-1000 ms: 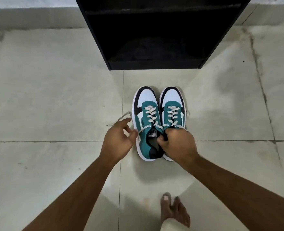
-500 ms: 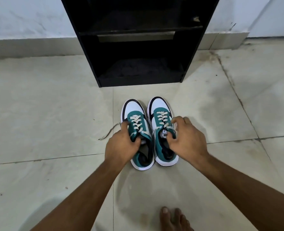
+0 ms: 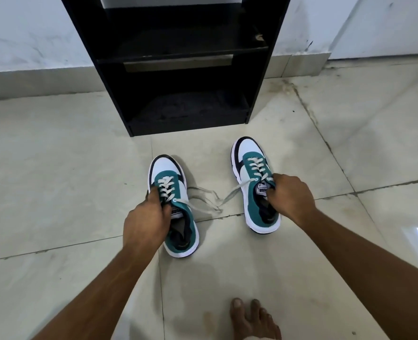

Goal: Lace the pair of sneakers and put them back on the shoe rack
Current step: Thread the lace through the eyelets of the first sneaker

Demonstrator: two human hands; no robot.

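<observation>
Two teal, white and black sneakers with white laces are in front of the black shoe rack point(image 3: 176, 69). My left hand point(image 3: 145, 218) grips the left sneaker point(image 3: 171, 185) at its tongue and collar. My right hand point(image 3: 290, 195) grips the right sneaker point(image 3: 252, 168) the same way, at its tongue. The two sneakers are held apart, their toes pointing at the rack. Loose lace ends point(image 3: 210, 197) hang between them and trail towards the floor. Whether the soles touch the floor I cannot tell.
The rack stands against a white wall point(image 3: 26, 30) and has a low bottom shelf point(image 3: 185, 111) and a higher shelf point(image 3: 178, 49). Pale floor tiles point(image 3: 55, 168) spread all around. My bare foot point(image 3: 252, 320) is at the bottom edge.
Both hands took hold of the sneakers at their tongues and drew them apart. The laces now trail between the two shoes. The view tilted up, showing more of the rack.
</observation>
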